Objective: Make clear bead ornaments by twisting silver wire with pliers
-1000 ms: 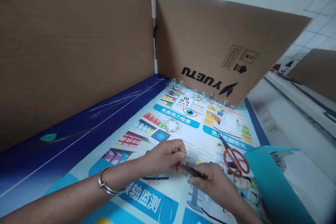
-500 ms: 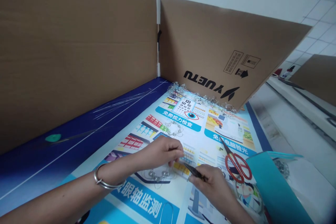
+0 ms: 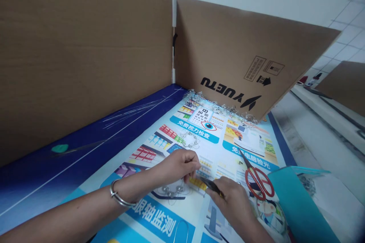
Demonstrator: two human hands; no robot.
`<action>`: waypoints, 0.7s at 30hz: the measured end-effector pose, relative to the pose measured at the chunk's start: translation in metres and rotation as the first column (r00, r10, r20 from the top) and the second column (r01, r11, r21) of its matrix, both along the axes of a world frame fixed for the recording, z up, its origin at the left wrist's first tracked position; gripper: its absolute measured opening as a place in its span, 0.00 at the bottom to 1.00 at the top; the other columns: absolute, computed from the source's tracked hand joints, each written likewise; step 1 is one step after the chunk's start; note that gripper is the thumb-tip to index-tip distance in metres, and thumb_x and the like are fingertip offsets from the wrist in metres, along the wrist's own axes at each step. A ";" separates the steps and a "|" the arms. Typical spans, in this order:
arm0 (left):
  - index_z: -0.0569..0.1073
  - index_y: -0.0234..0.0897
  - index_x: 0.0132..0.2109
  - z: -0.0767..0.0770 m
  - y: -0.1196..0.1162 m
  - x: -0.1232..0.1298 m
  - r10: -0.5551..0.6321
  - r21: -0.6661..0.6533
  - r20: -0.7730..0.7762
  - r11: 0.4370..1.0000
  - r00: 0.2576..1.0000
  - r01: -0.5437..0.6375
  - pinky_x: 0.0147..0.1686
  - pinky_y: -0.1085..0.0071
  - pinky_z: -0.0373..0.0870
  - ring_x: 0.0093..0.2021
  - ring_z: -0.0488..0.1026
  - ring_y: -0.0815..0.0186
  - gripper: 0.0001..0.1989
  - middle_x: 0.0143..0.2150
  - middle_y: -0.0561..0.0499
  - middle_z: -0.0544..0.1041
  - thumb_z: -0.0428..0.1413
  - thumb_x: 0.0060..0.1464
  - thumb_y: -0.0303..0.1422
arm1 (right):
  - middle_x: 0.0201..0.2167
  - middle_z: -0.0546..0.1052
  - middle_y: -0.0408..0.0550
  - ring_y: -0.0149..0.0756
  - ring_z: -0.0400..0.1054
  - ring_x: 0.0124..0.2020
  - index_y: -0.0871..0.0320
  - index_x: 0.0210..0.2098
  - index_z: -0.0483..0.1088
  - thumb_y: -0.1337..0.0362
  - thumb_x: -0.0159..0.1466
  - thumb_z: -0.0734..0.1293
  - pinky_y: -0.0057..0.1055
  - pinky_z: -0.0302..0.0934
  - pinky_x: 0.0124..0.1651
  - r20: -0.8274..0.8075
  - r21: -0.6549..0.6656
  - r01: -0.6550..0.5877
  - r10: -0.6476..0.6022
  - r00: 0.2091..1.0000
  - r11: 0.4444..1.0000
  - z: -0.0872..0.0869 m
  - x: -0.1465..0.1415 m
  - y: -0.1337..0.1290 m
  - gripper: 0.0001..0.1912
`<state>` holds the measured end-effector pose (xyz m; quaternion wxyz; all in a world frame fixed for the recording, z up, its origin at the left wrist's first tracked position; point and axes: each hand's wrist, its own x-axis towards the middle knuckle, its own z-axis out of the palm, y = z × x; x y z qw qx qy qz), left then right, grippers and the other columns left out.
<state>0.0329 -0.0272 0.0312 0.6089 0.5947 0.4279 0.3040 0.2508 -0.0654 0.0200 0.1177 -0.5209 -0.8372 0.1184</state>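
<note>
My left hand (image 3: 184, 165), with a silver bangle (image 3: 119, 196) on its wrist, is closed in a pinch above the printed sheet; what it pinches is too small to make out. To its right, my right hand (image 3: 228, 193) is wrapped round dark-handled pliers (image 3: 211, 186), whose tip points up and left toward my left fingers. A clear beaded wire loop (image 3: 172, 190) lies below my left hand. Another beaded loop (image 3: 190, 139) lies farther back on the sheet. Red-handled scissors (image 3: 260, 184) rest just right of my right hand.
Cardboard walls (image 3: 85, 45) stand at the left and back. A row of clear beaded wire pieces (image 3: 222, 108) lies along the back wall. A teal box (image 3: 299, 201) stands at the right, near a clear round container (image 3: 270, 216). Thin wires (image 3: 134, 112) and a green piece (image 3: 59, 148) lie left.
My left forearm and bangle have shifted slightly right. My right hand has turned a little with the pliers still in it. The view has moved very slightly.
</note>
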 end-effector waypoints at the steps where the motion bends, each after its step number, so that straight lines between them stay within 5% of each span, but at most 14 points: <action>1: 0.66 0.33 0.28 -0.001 0.001 0.000 0.007 0.006 -0.010 1.000 1.000 -0.007 0.17 0.79 0.60 0.17 0.65 0.74 0.11 0.21 0.55 0.70 0.51 0.53 0.37 | 0.27 0.71 0.44 0.33 0.65 0.29 0.56 0.27 0.66 0.59 0.61 0.63 0.26 0.52 0.31 -0.010 0.036 -0.008 0.008 1.000 0.999 -0.001 0.002 0.001 0.09; 6: 0.67 0.34 0.28 0.002 0.000 -0.003 0.027 0.107 -0.160 0.994 0.987 -0.010 0.16 0.80 0.58 0.16 0.65 0.74 0.11 0.20 0.56 0.70 0.49 0.53 0.37 | 0.27 0.69 0.46 0.34 0.63 0.31 0.58 0.34 0.67 0.62 0.62 0.62 0.30 0.54 0.34 -0.151 0.325 -0.075 0.130 0.980 0.943 -0.003 0.009 0.004 0.06; 10: 0.68 0.35 0.28 0.009 -0.006 -0.002 -0.016 0.175 -0.261 0.983 0.965 0.064 0.17 0.81 0.57 0.17 0.66 0.74 0.11 0.21 0.56 0.70 0.49 0.53 0.36 | 0.26 0.69 0.47 0.35 0.62 0.31 0.59 0.37 0.68 0.66 0.62 0.61 0.34 0.54 0.36 -0.069 0.489 -0.140 0.198 0.978 0.861 0.004 0.005 0.002 0.06; 16: 0.68 0.35 0.29 0.007 -0.013 0.003 -0.052 0.111 -0.273 0.990 0.961 0.085 0.16 0.81 0.59 0.17 0.68 0.72 0.12 0.21 0.56 0.70 0.49 0.53 0.38 | 0.27 0.68 0.47 0.36 0.60 0.30 0.61 0.43 0.67 0.70 0.61 0.61 0.37 0.50 0.34 0.238 0.538 -0.332 0.238 0.942 0.775 0.008 0.001 -0.005 0.10; 21: 0.68 0.35 0.29 0.001 -0.014 0.007 -0.074 0.058 -0.242 0.994 0.967 0.091 0.14 0.80 0.58 0.17 0.68 0.72 0.12 0.21 0.57 0.69 0.49 0.52 0.40 | 0.27 0.68 0.47 0.36 0.58 0.29 0.62 0.44 0.67 0.70 0.61 0.61 0.37 0.48 0.32 0.324 0.528 -0.393 0.250 0.913 0.752 0.005 0.002 -0.006 0.12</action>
